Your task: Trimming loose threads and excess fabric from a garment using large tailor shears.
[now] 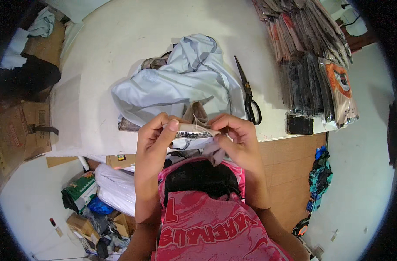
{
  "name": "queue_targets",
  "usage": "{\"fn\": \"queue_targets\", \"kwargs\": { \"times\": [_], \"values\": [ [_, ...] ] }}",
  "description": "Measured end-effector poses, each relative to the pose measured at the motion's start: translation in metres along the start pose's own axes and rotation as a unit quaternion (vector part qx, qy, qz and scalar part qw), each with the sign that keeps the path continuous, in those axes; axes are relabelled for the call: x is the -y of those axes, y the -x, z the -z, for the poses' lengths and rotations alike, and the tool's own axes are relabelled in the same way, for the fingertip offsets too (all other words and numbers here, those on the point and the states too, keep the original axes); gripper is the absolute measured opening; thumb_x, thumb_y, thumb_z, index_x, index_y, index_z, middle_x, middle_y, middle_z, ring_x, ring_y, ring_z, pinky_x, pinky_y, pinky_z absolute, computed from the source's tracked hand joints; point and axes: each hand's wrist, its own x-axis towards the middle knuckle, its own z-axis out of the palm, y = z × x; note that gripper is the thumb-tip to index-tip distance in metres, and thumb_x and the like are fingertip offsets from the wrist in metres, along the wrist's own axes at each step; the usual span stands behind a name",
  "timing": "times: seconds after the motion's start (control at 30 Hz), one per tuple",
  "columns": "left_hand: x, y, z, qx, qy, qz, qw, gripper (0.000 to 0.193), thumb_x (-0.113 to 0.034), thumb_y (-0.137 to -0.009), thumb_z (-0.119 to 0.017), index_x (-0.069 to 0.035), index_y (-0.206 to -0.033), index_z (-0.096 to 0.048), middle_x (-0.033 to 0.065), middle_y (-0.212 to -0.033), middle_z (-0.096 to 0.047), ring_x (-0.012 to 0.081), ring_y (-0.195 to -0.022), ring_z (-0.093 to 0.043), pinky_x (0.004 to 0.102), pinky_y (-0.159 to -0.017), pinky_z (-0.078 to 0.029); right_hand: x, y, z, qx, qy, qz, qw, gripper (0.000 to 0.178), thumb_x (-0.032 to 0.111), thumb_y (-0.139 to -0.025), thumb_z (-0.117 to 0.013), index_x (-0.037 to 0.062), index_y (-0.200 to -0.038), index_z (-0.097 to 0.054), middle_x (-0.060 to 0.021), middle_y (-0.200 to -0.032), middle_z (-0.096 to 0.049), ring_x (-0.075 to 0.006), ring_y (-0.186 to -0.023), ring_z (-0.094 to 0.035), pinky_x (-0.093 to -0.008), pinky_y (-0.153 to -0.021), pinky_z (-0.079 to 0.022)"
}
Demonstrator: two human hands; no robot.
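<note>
A light blue-grey garment [163, 93] with dark overlocked seams lies bunched on the white table. Its near edge, a beige-grey band with a dark stitched seam [187, 135], is lifted toward me between my two hands. My left hand [157, 135] pinches the band at its left end, thumb on top. At the right end, my right hand [235, 135] pinches the same band between thumb and fingers. A beige fold of cloth stands up behind the band, and another piece hangs below it. Black-handled scissors [248, 93] lie right of the garment, blades pointing away.
Packed garments in clear bags [305, 82] are stacked at the table's [107, 43] right side, with a black phone [300, 125] by the near edge. A cardboard box [22, 135] stands at the left. Wrapped bundles [116, 187] and boxes lie on the floor below.
</note>
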Motion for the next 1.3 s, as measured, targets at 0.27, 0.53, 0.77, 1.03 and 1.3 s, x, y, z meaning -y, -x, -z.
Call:
{"fn": "queue_targets", "kwargs": {
  "times": [0.27, 0.53, 0.77, 1.03, 1.3],
  "values": [
    [0.000, 0.004, -0.004, -0.025, 0.028, 0.018, 0.999, 0.026, -0.015, -0.089, -0.056, -0.008, -0.067, -0.043, -0.0084, -0.061, -0.035, 0.0001, -0.057, -0.029, 0.0177, -0.049, -0.021, 0.020, -0.015, -0.005, -0.025, 0.050, 0.112, 0.992, 0.025, -0.002, -0.074, -0.064, -0.0004, -0.098, -0.062, -0.0117, -0.096, -0.061, -0.0210, -0.091, -0.058, -0.0294, -0.081, -0.043],
    [0.004, 0.004, -0.007, 0.001, 0.007, 0.015, 1.000, 0.026, -0.015, -0.088, -0.058, -0.007, -0.067, -0.044, -0.0083, -0.063, -0.034, 0.0005, -0.059, -0.027, 0.0184, -0.051, -0.020, 0.011, -0.016, -0.014, -0.029, -0.045, 0.089, 0.995, 0.017, -0.004, -0.072, -0.068, -0.0019, -0.089, -0.066, -0.0120, -0.091, -0.062, -0.0160, -0.083, -0.058, -0.0264, -0.074, -0.045],
    [0.004, 0.002, -0.010, -0.010, 0.043, 0.018, 0.999, 0.028, -0.015, -0.088, -0.058, -0.007, -0.066, -0.042, -0.0080, -0.062, -0.033, 0.0013, -0.059, -0.027, 0.0194, -0.052, -0.020, 0.014, -0.017, -0.005, -0.118, -0.075, 0.099, 0.985, 0.012, -0.006, -0.075, -0.064, -0.0027, -0.087, -0.065, -0.0109, -0.088, -0.062, -0.0152, -0.082, -0.057, -0.0238, -0.073, -0.044],
    [0.005, -0.001, -0.007, -0.029, 0.111, 0.037, 0.993, 0.028, -0.012, -0.089, -0.056, -0.007, -0.065, -0.042, -0.0082, -0.061, -0.034, 0.0013, -0.058, -0.027, 0.0197, -0.053, -0.020, 0.007, -0.014, 0.040, -0.342, 0.047, 0.096, 0.934, 0.012, -0.006, -0.077, -0.063, -0.0026, -0.088, -0.062, -0.0083, -0.090, -0.062, -0.0123, -0.078, -0.057, -0.0259, -0.071, -0.046],
    [0.011, -0.006, -0.008, -0.026, 0.109, 0.048, 0.993, 0.024, -0.013, -0.088, -0.058, -0.005, -0.067, -0.050, -0.0090, -0.060, -0.036, 0.0007, -0.057, -0.028, 0.0194, -0.052, -0.021, 0.033, 0.009, 0.011, -0.241, 0.249, 0.177, 0.921, 0.025, -0.004, -0.066, -0.069, 0.0002, -0.090, -0.066, -0.0114, -0.102, -0.060, -0.0222, -0.096, -0.054, -0.0337, -0.081, -0.045]
  ]
}}
